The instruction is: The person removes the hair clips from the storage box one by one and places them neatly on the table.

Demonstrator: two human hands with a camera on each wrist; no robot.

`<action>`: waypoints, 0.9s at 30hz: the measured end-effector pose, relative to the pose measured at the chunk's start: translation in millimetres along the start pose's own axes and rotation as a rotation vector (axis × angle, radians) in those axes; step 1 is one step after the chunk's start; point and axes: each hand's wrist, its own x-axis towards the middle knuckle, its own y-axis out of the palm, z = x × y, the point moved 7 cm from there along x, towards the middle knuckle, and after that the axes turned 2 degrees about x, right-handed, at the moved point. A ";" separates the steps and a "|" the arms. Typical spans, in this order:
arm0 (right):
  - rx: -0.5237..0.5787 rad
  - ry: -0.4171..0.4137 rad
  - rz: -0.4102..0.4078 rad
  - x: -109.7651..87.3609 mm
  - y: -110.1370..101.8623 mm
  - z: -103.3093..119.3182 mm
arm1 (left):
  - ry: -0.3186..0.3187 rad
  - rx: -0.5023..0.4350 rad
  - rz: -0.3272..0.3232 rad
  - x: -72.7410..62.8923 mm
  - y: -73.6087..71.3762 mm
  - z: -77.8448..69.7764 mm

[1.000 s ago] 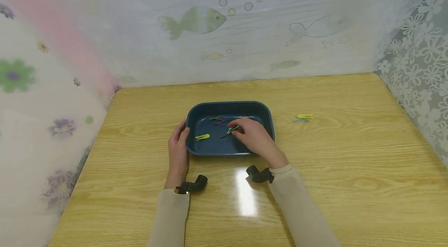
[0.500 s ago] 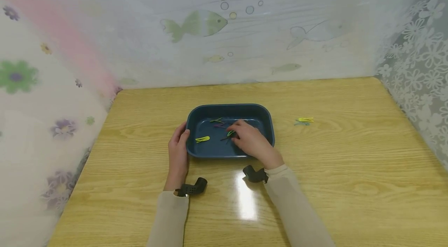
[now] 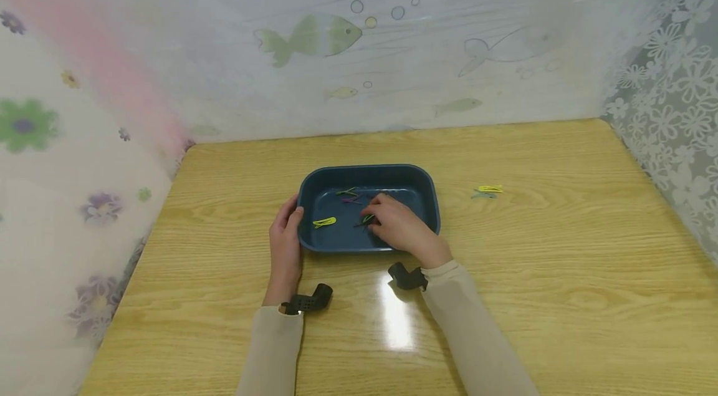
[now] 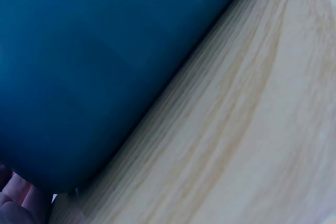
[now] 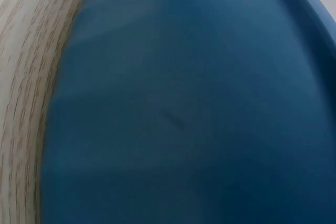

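Note:
In the head view a dark blue basin (image 3: pixel 367 246) stands on the wooden table. My left hand (image 3: pixel 286 237) grips its left side, the thumb up at the rim and the fingers along the outer wall. Inside the basin, my right hand (image 3: pixel 401 224) pinches a small green hair clip (image 3: pixel 368 219) between thumb and fingertips, low over the floor. A dark clip (image 3: pixel 359 225) lies right by those fingertips. Also in the basin are a yellow hair clip (image 3: pixel 324 222), a green clip (image 3: pixel 346 191) and a purple clip (image 3: pixel 352 200). Both wrist views show mostly the basin's outer wall.
To the right of the basin, a yellow hair clip (image 3: pixel 490 188) and a grey-green clip (image 3: pixel 484 195) lie close together on the table (image 3: pixel 561 259). A wall (image 3: pixel 404 96) with painted fish rises behind the table. Black camera mounts sit on both wrists.
My right hand has lowered slightly toward the basin floor with the green hair clip, its wrist shifting a little left. The left hand has stayed on the basin's side.

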 end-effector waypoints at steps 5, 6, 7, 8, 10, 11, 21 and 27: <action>-0.024 -0.002 -0.029 -0.3 -2.9 1.6 | 0.018 -0.024 -0.018 7.0 -3.4 10.8; -0.028 -0.002 -0.042 -0.4 -3.8 1.6 | 0.024 -0.027 -0.021 7.4 -3.5 10.8; -0.028 -0.002 -0.055 -0.6 -4.5 1.4 | 0.030 -0.031 -0.024 7.9 -3.6 11.0; -0.026 0.001 -0.065 -1.0 -5.0 1.1 | 0.033 -0.033 -0.024 8.2 -3.5 11.5; -0.027 0.011 -0.079 -1.9 -5.5 -0.1 | 0.034 -0.031 -0.023 8.5 -3.3 12.5; -0.026 0.016 -0.082 -2.4 -5.5 -0.7 | 0.033 -0.029 -0.020 8.4 -2.9 13.0; -0.008 0.025 -0.091 -5.1 -6.2 -3.9 | 0.029 -0.037 -0.013 7.2 -0.7 13.4; -0.020 0.028 -0.096 -5.6 -5.7 -3.9 | 0.013 -0.031 -0.020 6.5 -2.4 14.1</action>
